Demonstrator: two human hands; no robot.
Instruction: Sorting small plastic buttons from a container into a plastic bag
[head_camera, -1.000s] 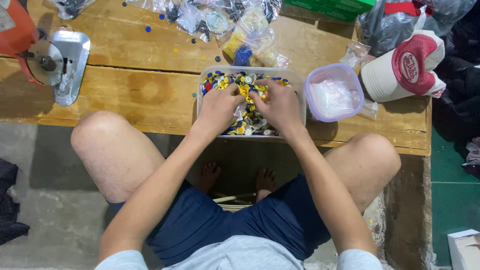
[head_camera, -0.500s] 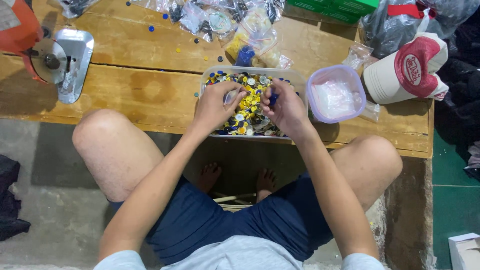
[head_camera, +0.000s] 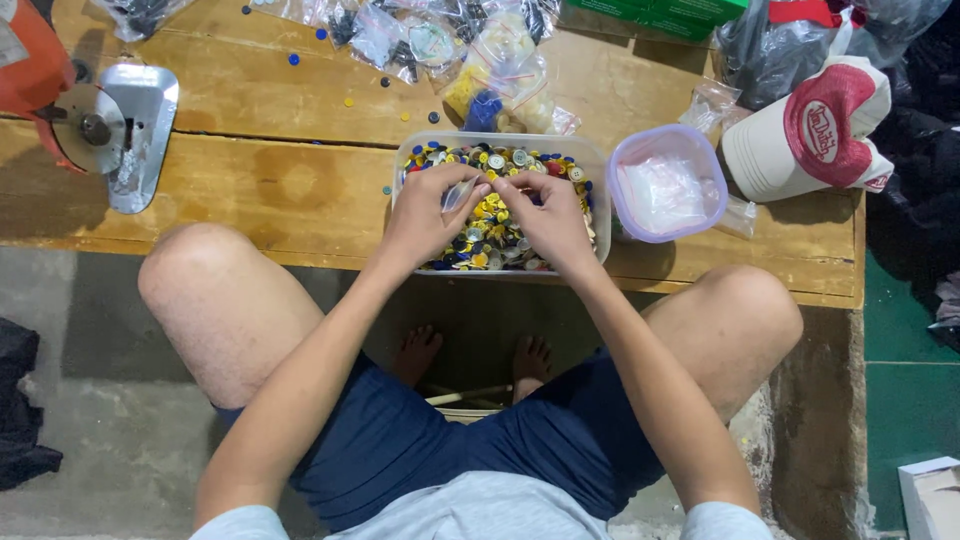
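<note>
Head view: wooden bench (head_camera: 250, 190) above grey concrete floor (head_camera: 90, 440), green floor (head_camera: 900, 400) rightward.

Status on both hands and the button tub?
Left hand pinching a small clear bag over button tub. Right hand at the bag's mouth, fingertips together. Nothing in the way.

left hand (head_camera: 425, 215) | lifted from buttons (head_camera: 500, 215) | now pinching small clear bag (head_camera: 458, 193)
</note>
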